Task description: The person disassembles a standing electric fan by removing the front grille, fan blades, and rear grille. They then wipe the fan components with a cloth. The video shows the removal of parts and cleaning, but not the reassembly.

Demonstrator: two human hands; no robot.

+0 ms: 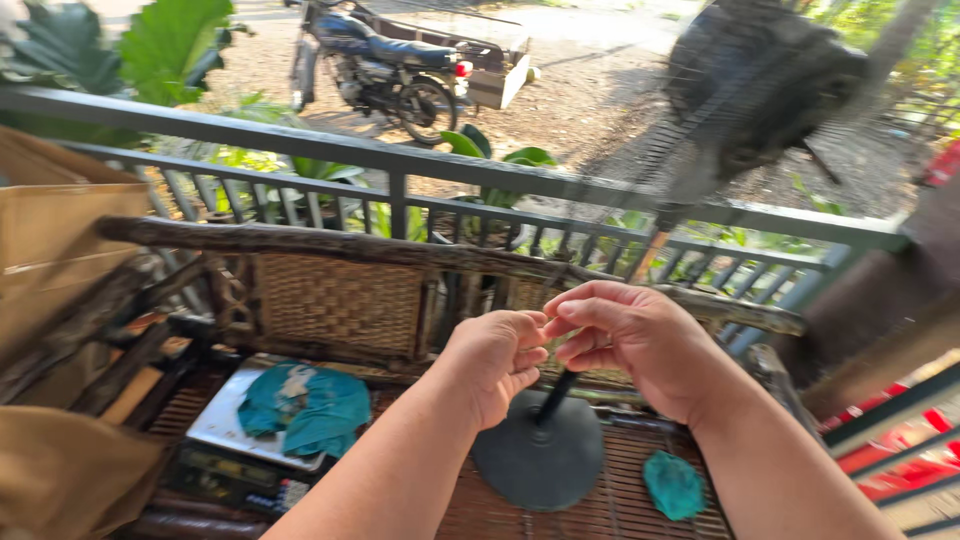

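1. On the left, a crumpled teal cloth (305, 405) is lying on a flat white board (222, 420) on the woven rattan bench (340, 300); it is well apart from your hands, so it is posing little risk.
2. Your left hand (495, 362) is curling its fingers (528, 340) into a loose fist, tips pressing toward the right hand's; whether they are pinching anything small, you cannot tell from here.
3. Below your hands, the round dark metal stand base (540, 460) is sitting on the bench slats, its thin pole (556, 392) rising behind your fingers. With neither hand visibly steadying it, a bump could be tipping it.
4. Your right hand (640, 345) is pressing its fingertips together against the left's. Anything tiny slipping out could be dropping through the slats.
5. Farther right, a small teal rag (673, 485) is lying just beside the base.
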